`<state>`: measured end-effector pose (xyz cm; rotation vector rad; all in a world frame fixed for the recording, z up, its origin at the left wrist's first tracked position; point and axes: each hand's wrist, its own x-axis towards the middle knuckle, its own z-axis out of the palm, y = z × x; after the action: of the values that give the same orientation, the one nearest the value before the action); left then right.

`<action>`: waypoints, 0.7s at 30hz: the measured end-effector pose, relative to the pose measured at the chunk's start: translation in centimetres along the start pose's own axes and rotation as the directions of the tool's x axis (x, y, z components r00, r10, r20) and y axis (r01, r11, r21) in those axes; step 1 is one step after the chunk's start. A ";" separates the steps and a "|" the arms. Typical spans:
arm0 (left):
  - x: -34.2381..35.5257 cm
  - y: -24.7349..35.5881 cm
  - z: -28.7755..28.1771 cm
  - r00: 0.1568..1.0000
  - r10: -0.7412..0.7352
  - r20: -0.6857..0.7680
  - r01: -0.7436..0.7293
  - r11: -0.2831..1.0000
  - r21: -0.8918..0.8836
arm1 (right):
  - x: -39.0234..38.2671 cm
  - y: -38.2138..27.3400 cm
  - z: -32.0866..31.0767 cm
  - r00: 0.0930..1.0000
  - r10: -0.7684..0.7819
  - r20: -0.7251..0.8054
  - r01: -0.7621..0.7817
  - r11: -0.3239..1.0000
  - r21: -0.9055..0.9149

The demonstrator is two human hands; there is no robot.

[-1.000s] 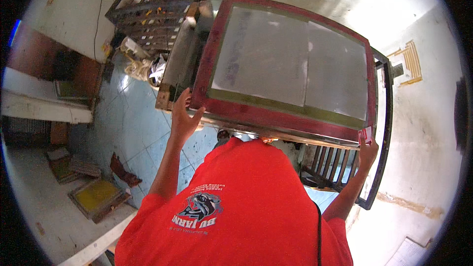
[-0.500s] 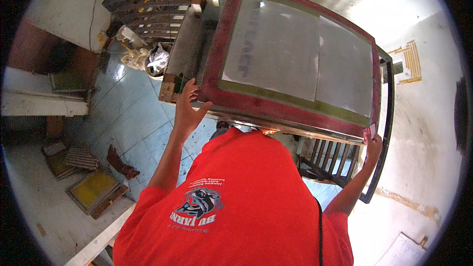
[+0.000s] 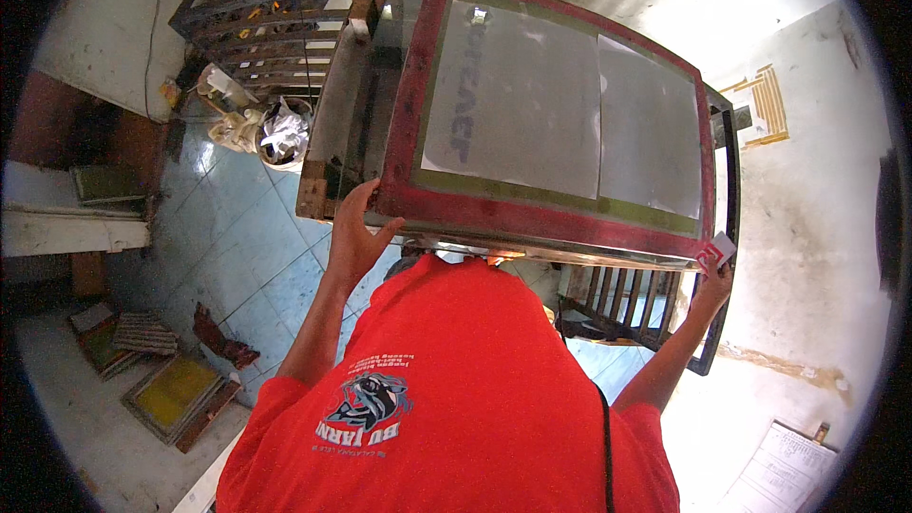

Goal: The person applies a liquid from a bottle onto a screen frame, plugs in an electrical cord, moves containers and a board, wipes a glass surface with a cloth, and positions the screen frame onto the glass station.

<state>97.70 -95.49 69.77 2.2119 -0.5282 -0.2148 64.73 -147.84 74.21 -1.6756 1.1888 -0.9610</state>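
Note:
A large framed screen (image 3: 532, 228) with a dark red border and an olive inner band lies before me, with pale sheets (image 3: 513, 104) showing inside it. My left hand (image 3: 356, 242) is at its near left corner, fingers along the side and thumb spread against the front edge, gripping the corner. Some of those fingertips are hidden. By the near right corner, my right hand (image 3: 711, 293) pinches a small red-and-white card (image 3: 716, 252), which stands up beside the red border.
The screen sits on a dark stand (image 3: 328, 152) with wooden blocks. A bin of crumpled material (image 3: 285, 131) is on the blue tiled floor (image 3: 252, 218) at left. Smaller framed panels (image 3: 176, 394) lie lower left. Slatted dark racks (image 3: 275, 52) stand behind; a clipboard (image 3: 784, 465) is lower right.
The whole view has shifted, so the screen appears farther left. My left hand's fingers have moved in against the screen's corner. The card in my right hand has tilted.

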 end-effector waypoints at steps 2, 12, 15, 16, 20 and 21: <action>-0.1 -0.7 0.2 0.998 0.050 -0.042 -0.051 0.998 -0.024 | -2.0 -4.3 2.2 0.997 -0.072 -0.012 0.071 0.997 -0.026; -0.1 -2.0 1.3 0.970 0.233 -0.065 -0.228 0.971 0.070 | -14.7 -18.7 24.8 0.402 -0.383 0.832 0.795 0.596 -0.110; 0.0 -1.2 1.1 0.976 0.206 -0.064 -0.201 0.977 0.077 | -16.0 -19.4 29.9 0.103 -0.346 0.933 0.869 0.488 0.086; 0.0 -1.1 1.1 0.975 0.207 -0.077 -0.202 0.977 0.068 | -15.9 -18.9 31.2 0.067 -0.382 0.922 0.879 0.460 0.127; 0.0 -0.7 1.5 0.975 0.177 -0.137 -0.164 0.981 0.099 | -13.4 -14.9 36.7 0.005 -0.429 0.903 0.932 0.329 0.151; 0.0 -0.6 1.6 0.976 0.162 -0.144 -0.148 0.984 0.099 | -12.4 -14.4 38.1 0.018 -0.419 0.908 0.950 0.292 0.116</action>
<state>97.39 -96.32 68.27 2.2369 -0.6331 0.0594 100.97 -125.44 72.95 -2.9018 -0.3749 -0.0734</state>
